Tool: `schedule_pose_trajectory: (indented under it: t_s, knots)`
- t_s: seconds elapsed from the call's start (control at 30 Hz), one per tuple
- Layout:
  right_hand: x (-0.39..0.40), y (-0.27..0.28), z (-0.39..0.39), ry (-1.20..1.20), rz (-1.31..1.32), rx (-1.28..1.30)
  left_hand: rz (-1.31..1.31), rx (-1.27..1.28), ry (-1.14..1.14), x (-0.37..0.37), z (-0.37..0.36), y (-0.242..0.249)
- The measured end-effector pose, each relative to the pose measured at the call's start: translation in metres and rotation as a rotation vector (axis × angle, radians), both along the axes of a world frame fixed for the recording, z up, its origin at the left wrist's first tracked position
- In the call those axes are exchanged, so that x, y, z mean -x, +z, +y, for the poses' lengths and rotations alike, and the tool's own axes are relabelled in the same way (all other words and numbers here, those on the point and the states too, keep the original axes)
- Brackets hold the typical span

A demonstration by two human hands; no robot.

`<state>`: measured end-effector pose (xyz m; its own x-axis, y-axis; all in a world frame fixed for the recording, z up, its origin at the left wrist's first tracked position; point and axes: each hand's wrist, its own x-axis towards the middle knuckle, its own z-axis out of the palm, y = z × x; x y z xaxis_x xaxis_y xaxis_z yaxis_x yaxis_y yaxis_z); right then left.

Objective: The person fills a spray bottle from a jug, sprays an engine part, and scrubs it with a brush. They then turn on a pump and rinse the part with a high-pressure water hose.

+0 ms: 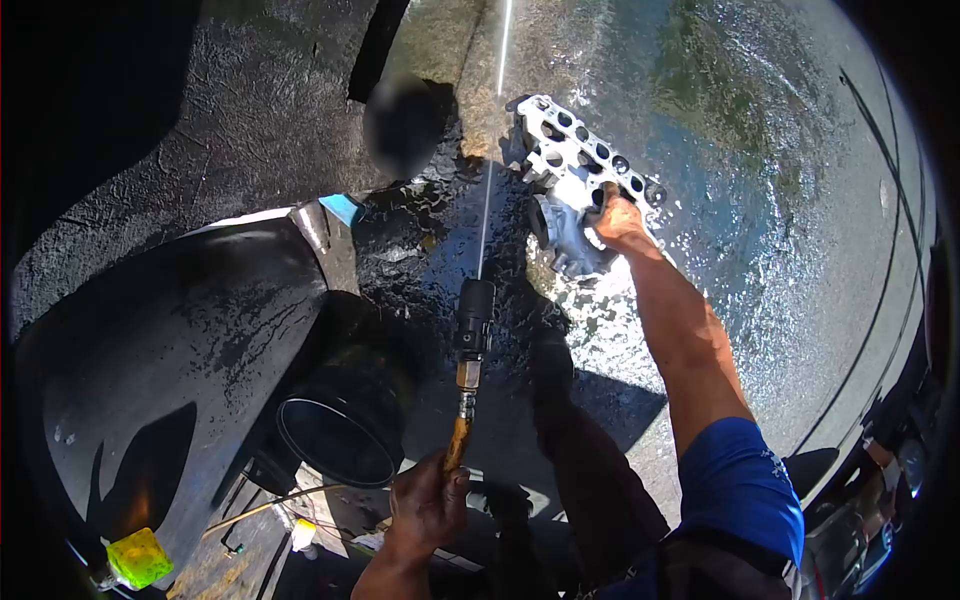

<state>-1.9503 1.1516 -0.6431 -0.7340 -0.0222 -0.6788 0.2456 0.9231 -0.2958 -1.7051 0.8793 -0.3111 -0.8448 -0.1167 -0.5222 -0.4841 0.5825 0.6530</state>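
Observation:
My left hand (428, 502) is wrapped round the rear of a pressure-washer lance (474, 325), which has a black nozzle end and a yellowish-brown shaft. A thin white water jet (489, 215) runs from the nozzle toward the top of the view, passing left of the metal part. In my right hand (620, 222) is a silvery cast-metal manifold (575, 160) with rows of round openings, held at its lower right end over the wet ground. My right fingertips are partly hidden by the part.
A black drum (340, 440) and a dark curved panel (180, 320) stand at the left. A yellow-green object (139, 558) lies at the lower left. Dark cables (893, 270) run along the right over wet pavement (790, 330).

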Motion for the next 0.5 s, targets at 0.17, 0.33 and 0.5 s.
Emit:
schedule_pose_trajectory:
  t_s: [0.17, 0.33, 0.5]
  knots:
    - [0.011, 0.026, -0.083, -0.202, 0.018, 0.236, 0.014, -0.009, 0.043, 0.017, 0.005, 0.018]
    - [0.031, 0.004, -0.190, -0.366, -0.148, 0.416, 0.032, 0.033, 0.077, 0.020, 0.006, 0.027]
    - [0.017, -0.108, -0.256, 0.311, 0.157, 0.327, -0.056, 0.003, 0.120, 0.016, -0.004, 0.030]
